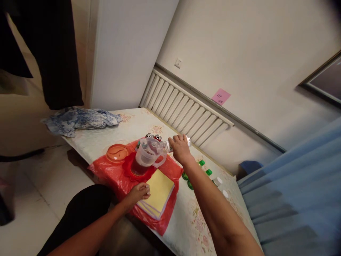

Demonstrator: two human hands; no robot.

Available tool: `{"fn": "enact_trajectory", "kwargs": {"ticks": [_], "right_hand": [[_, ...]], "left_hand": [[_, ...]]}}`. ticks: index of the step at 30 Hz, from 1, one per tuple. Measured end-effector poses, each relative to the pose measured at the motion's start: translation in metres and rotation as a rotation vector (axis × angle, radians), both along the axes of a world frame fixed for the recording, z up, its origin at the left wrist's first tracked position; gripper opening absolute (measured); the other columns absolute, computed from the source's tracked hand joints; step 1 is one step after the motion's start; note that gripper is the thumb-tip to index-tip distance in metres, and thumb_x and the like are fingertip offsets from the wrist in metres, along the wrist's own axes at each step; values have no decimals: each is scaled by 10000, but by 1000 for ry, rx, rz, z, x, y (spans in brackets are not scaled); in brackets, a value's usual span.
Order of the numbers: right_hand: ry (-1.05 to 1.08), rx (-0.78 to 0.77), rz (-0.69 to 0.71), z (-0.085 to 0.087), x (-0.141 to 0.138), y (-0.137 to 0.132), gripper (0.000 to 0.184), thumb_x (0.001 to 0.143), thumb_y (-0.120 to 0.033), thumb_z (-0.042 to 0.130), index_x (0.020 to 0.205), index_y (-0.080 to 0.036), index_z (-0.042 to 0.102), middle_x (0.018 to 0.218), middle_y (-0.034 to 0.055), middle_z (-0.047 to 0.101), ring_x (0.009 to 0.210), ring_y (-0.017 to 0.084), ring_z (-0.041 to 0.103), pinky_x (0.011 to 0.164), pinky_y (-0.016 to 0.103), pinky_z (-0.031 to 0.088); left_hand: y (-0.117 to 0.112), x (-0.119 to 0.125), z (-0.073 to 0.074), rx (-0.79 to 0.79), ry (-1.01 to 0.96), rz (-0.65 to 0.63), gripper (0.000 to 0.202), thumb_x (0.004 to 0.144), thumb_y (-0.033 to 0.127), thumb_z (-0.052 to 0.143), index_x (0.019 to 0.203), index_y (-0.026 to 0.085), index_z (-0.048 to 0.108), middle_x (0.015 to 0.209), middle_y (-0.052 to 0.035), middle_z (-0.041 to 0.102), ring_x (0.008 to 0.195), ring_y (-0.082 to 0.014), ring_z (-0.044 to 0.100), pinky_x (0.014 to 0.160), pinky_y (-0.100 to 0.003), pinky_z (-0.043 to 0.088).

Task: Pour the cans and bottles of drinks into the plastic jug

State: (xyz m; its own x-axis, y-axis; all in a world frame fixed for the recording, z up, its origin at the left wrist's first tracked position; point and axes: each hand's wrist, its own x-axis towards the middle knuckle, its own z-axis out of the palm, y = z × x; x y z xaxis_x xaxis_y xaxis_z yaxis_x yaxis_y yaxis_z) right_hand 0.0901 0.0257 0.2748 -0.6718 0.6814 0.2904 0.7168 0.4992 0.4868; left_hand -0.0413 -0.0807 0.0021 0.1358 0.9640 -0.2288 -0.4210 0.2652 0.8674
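My right hand [180, 147] grips a clear bottle [168, 145], tipped on its side with its neck at the rim of a see-through plastic pitcher [145, 156]. Dark reddish-brown liquid fills the pitcher's lower part, and its handle points right. Under it lies a red scalloped mat [128, 172]. My left hand [140, 192] is closed over the near edge of a stack of yellow sheets [160, 188]; a small pale thing shows at its fingertips, too small to name. To the pitcher's left lies an orange round lid [117, 152].
A red plastic sheet [106, 174] lies beneath these things on a flowered tablecloth [183, 217]. Two drink cans [157, 137] stand behind the pitcher. Several green-capped bottles [208, 172] and white-capped ones [217, 181] are beside my right forearm. A blue-white cloth [85, 119] lies far left; a radiator [183, 106] lines the wall.
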Motion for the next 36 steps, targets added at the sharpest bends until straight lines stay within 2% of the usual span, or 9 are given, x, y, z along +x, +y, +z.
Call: {"fn": "enact_trajectory", "kwargs": {"ticks": [3,6,8,11,13,17,20,27,36], "right_hand": [[144,-75,-117,-13,13,-1,449,821,-99,571,1250,-228,562,1127,110,624,1067,279,515,1003,470,324],[352,-179,-194,-31,28,-5,448,765,-195,660,1205,-239,589,1085,88,645,991,255,557,887,389,403],[511,-252,-180,-45,38,-13,407,721,-248,696,1121,-224,625,1004,59,662,906,225,575,808,333,429],[761,-364,-70,-69,52,-35,313,696,-255,674,1005,-208,653,871,1,670,782,183,580,716,274,440],[906,-407,-25,-87,60,-57,329,683,-246,663,1009,-201,657,874,-5,675,773,182,588,708,272,450],[1039,-421,-91,-121,71,-107,441,641,-219,685,1080,-194,656,966,29,679,876,225,608,798,324,473],[1077,-422,-134,-139,75,-136,523,620,-181,695,1140,-201,641,1034,52,677,958,255,615,864,358,475],[1106,-370,-134,-159,86,-166,650,586,-113,694,1225,-189,600,1166,98,655,1091,301,591,976,418,453],[1110,-387,-154,-155,86,-184,575,614,-119,680,1183,-175,617,1121,92,671,1024,280,599,929,402,470]], "left_hand": [[0,-1,7,-20,30,10,597,474,584,857,802,168,582,716,8,590,657,-165,626,642,-303,501],[-3,-4,22,-2,59,15,592,491,603,840,796,162,589,709,10,591,628,-156,619,614,-290,491],[-5,-7,35,30,77,19,569,526,602,825,806,157,607,719,5,601,632,-152,618,618,-286,491],[-7,-13,61,90,98,37,532,600,584,793,871,153,638,782,-6,629,678,-146,619,673,-286,502],[-8,-15,81,135,119,61,543,643,562,771,985,157,655,847,-19,656,731,-156,627,718,-293,507],[-14,-14,118,385,305,178,522,786,496,638,1180,154,638,1045,-80,687,900,-211,633,818,-342,511],[-21,-6,135,598,497,215,434,827,396,574,1194,177,650,1194,-94,641,1065,-240,595,925,-374,485],[-35,15,140,839,727,-7,348,838,253,537,1151,177,668,1061,-84,637,1022,-228,603,949,-391,493],[-39,15,139,964,800,-110,334,873,217,507,1180,163,627,1099,-94,616,1057,-234,578,973,-408,477]]}}
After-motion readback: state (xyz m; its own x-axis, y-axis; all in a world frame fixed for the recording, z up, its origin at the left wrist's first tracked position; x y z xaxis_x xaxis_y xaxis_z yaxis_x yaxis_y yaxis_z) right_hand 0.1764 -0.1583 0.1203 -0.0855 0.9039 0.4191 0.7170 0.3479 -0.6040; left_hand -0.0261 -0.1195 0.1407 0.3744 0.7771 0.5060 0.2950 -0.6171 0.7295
